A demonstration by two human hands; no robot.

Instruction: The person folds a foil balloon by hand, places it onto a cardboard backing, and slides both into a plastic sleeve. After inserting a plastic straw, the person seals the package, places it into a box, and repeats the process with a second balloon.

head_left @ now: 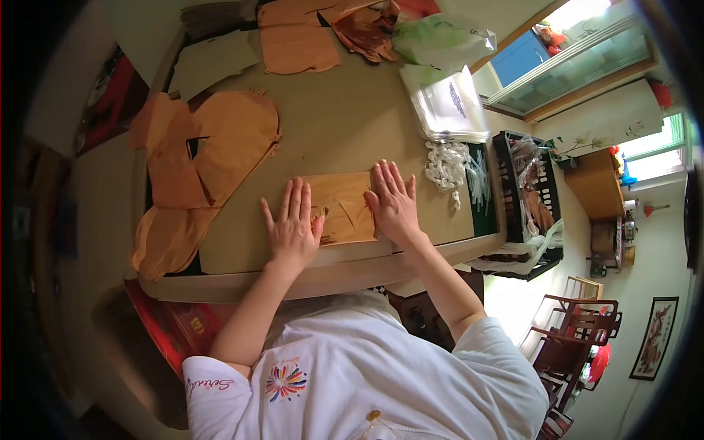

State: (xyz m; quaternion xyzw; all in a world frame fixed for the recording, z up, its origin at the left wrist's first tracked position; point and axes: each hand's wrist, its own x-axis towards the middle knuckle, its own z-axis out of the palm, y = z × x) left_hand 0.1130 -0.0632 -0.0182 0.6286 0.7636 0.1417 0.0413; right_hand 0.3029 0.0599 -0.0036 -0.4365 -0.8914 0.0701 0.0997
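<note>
A square, folded orange-brown sheet (339,209) lies flat near the table's front edge, with darker marks on its lower left part. My left hand (292,231) is spread flat over its left edge, fingers apart and pointing away from me. On the right edge rests my right hand (394,209), palm down, its fingers also stretched out. Neither hand grips anything. Larger orange-brown pieces (227,139) lie overlapping at the table's left side.
More orange sheets (297,44) and a grey-green sheet (216,62) lie at the far side. Clear plastic bags (449,106), a white coiled bundle (446,165) and thin white sticks (479,180) are at the right, beside a black crate (513,194).
</note>
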